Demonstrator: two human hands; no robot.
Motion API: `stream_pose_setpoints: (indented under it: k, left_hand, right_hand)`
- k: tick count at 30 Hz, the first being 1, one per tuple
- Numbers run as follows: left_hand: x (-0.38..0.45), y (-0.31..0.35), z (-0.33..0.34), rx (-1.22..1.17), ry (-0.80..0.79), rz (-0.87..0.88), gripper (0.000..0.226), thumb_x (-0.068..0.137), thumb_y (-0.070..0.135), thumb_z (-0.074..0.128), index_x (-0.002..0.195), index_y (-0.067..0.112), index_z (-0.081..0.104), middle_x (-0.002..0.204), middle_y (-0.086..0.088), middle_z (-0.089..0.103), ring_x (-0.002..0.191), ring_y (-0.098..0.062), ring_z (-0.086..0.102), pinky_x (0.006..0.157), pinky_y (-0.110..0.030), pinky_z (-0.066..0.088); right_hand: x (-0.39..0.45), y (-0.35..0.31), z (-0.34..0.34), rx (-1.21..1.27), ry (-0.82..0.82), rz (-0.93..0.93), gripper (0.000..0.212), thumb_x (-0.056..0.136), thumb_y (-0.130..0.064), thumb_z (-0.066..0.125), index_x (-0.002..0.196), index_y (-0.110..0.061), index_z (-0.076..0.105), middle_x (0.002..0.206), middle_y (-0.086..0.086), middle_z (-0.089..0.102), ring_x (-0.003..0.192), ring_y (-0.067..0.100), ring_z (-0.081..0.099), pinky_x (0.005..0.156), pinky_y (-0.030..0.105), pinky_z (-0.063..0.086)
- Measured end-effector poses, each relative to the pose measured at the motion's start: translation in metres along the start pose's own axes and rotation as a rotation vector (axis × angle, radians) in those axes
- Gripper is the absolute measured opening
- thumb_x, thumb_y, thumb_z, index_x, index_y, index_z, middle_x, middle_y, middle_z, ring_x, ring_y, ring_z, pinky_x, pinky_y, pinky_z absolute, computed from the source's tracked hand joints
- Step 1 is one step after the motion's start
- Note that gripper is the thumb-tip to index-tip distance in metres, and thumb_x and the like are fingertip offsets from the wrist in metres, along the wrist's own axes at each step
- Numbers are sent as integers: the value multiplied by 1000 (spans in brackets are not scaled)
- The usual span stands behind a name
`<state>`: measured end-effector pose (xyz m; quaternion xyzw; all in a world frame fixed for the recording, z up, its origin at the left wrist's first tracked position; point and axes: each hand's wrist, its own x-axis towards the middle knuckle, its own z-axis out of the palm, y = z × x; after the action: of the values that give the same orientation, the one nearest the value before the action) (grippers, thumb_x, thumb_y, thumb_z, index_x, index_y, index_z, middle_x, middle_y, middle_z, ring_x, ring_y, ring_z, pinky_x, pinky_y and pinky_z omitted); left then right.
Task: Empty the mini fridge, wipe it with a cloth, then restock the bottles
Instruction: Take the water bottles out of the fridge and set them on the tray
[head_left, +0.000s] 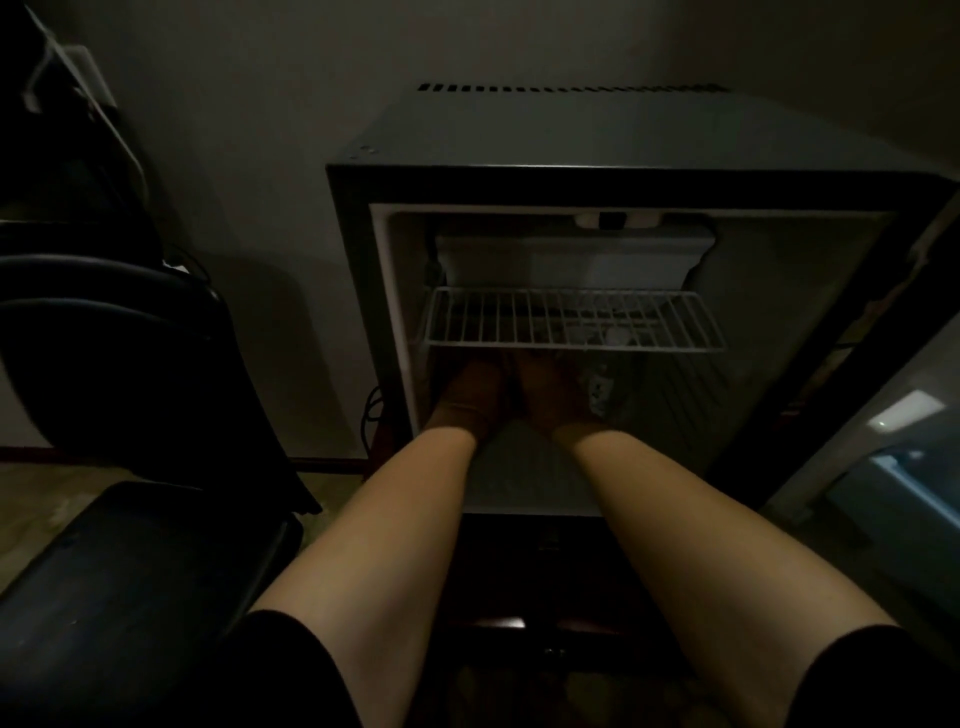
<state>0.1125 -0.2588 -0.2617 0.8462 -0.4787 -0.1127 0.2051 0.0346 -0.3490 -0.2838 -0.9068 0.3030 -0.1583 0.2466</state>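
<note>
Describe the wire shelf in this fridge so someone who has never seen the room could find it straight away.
Start at the open mini fridge standing against the wall. Inside its cavity, just below the small white box compartment at the top, a white wire shelf spans the width. It is the only grid of thin bars there, and both hands reach in beneath it.

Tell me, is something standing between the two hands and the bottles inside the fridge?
Nothing visible does. Both the left hand and the right hand are already under the wire shelf, beside the bottles. The dark hides their grip.
</note>
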Motion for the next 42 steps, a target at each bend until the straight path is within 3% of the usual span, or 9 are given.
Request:
stream_pose_setpoints:
  k: [3, 7, 11, 15, 19, 25, 32, 37, 42]
  left_hand:
    - [-11, 6, -3, -25, -15, -35, 38, 102, 19, 46, 138, 7, 47, 142, -20, 48, 128, -32, 48, 104, -32, 37]
    - [-33, 17, -14, 83, -101, -45, 47, 100, 21, 49, 143, 6, 42, 145, -23, 43, 129, -38, 47, 107, -42, 38]
    - [-68, 37, -29, 110, -237, -90, 41, 95, 18, 56, 135, 11, 52, 138, -17, 50, 123, -35, 53, 103, -42, 45]
    - [-120, 56, -38, 135, -402, -146, 34, 89, 19, 63, 122, 9, 59, 124, -13, 58, 110, -32, 61, 96, -41, 51]
    - [-166, 68, -34, 190, -423, -140, 47, 85, 22, 67, 128, 9, 53, 132, -15, 45, 118, -34, 55, 101, -39, 47]
    - [-232, 91, -36, 211, -375, -81, 41, 81, 23, 72, 118, 12, 59, 123, -12, 52, 107, -30, 60, 91, -36, 53]
    - [-303, 141, -58, 199, -294, 117, 36, 81, 21, 71, 115, 12, 61, 117, -11, 55, 106, -29, 61, 87, -33, 52]
    - [-356, 195, -66, 187, -320, 229, 22, 81, 16, 67, 102, 11, 68, 105, -9, 62, 93, -26, 64, 76, -32, 54]
    - [-399, 249, -46, 219, -382, 273, 21, 77, 19, 69, 98, 15, 70, 94, -7, 65, 84, -24, 65, 73, -35, 58]
  right_hand:
    - [-12, -4, -3, 24, -43, 62, 47, 101, -25, 53, 146, -19, 43, 155, 14, 36, 141, 32, 36, 116, 43, 31]
    - [-40, -16, -19, -86, -189, 138, 39, 97, -21, 57, 135, -13, 51, 144, 18, 46, 127, 37, 48, 102, 42, 44]
    - [-70, -37, -53, -97, -397, 168, 48, 88, -18, 69, 133, -18, 53, 134, 11, 54, 119, 32, 56, 101, 44, 49]
    - [-123, -53, -83, -73, -540, 146, 24, 80, -23, 75, 96, -33, 59, 105, -2, 62, 93, 16, 64, 85, 39, 59]
    - [-169, -64, -99, -184, -535, 77, 24, 80, -22, 72, 102, -22, 66, 114, 3, 54, 98, 24, 63, 84, 39, 59]
    - [-235, -76, -127, -220, -449, 99, 26, 80, -20, 71, 106, -20, 65, 115, 3, 47, 100, 28, 60, 83, 39, 57]
    - [-338, -94, -169, -187, -335, 169, 35, 82, -18, 70, 116, -22, 64, 114, 1, 47, 100, 26, 59, 85, 38, 56]
    - [-407, -96, -197, -219, -343, 239, 36, 79, -13, 69, 114, -22, 65, 112, 1, 55, 97, 21, 62, 85, 40, 59]
    - [-468, -78, -233, -223, -377, 302, 29, 77, -8, 72, 100, -23, 64, 97, -1, 60, 82, 16, 63, 72, 34, 60]
